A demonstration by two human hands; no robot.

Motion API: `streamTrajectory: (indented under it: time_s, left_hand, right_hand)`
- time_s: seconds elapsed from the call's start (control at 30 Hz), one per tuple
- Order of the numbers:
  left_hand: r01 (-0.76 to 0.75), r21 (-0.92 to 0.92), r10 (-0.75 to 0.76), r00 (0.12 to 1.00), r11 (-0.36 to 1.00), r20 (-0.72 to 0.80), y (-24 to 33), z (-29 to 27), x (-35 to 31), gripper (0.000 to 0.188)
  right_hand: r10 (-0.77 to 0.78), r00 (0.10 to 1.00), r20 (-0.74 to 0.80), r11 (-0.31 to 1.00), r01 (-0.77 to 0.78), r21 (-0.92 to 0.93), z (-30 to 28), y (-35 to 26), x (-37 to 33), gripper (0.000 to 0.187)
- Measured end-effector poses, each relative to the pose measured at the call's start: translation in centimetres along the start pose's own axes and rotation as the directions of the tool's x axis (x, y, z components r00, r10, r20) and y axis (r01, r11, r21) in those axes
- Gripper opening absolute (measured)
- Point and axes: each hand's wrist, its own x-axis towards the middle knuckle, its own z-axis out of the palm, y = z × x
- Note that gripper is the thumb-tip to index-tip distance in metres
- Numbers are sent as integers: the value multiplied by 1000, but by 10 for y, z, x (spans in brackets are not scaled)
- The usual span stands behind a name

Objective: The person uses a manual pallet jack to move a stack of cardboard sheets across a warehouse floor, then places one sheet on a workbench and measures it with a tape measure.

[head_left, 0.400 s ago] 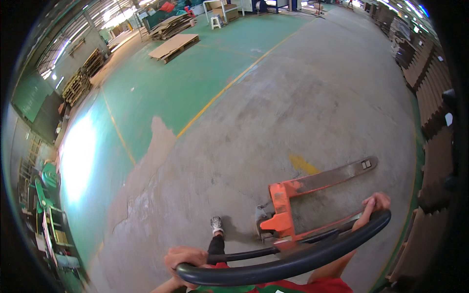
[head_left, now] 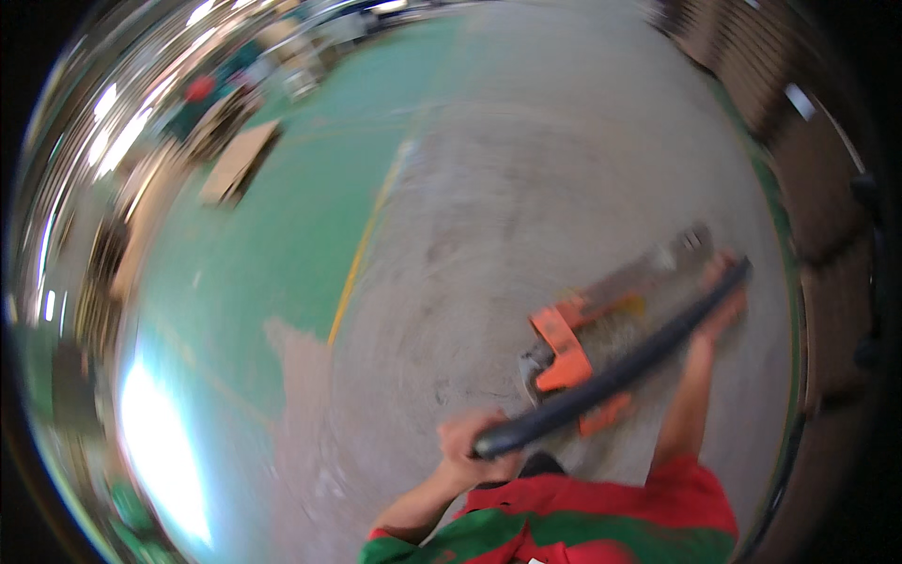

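Observation:
Both of my hands are on a thick black curved handle (head_left: 615,371) of an orange pallet jack. My left hand (head_left: 477,446) is closed round the handle's lower left end. At the upper right end, my right hand (head_left: 723,299) grips it, somewhat blurred, with the arm stretched forward. Beyond the handle, on the grey floor, stands the orange frame of the pallet jack (head_left: 562,350). A worn grey fork (head_left: 650,273) reaches from it toward the far right. The handle hides part of the frame and whatever lies beneath the bar.
Tall stacks of brown sheets (head_left: 832,273), which look like cardboard, line the right side. A yellow line (head_left: 362,256) divides the grey floor from the green floor (head_left: 272,235). A low pallet with a flat brown sheet (head_left: 241,162) lies at the far left.
The handle has swung to a steeper slant, its right end farther up, and both hands have moved with it. The view has turned and blurred, and my shoe is out of sight.

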Motion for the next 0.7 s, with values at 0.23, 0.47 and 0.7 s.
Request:
streamTrajectory:
  time_s: [0.23,0.47,0.7]
  left_hand:
    - [187,-123,-219,910,975,-352,-77,73,124,15]
    - [18,2,-17,985,1000,-174,-129,184,72,39]
    - [-78,75,87,987,994,-134,-372,171,346,44]
  right_hand:
    - [-435,892,-122,841,354,-410,73,55,89,30]
    - [-403,885,-232,830,247,-501,-32,150,57,29]
    - [-345,887,-308,863,171,-475,200,240,179,32]
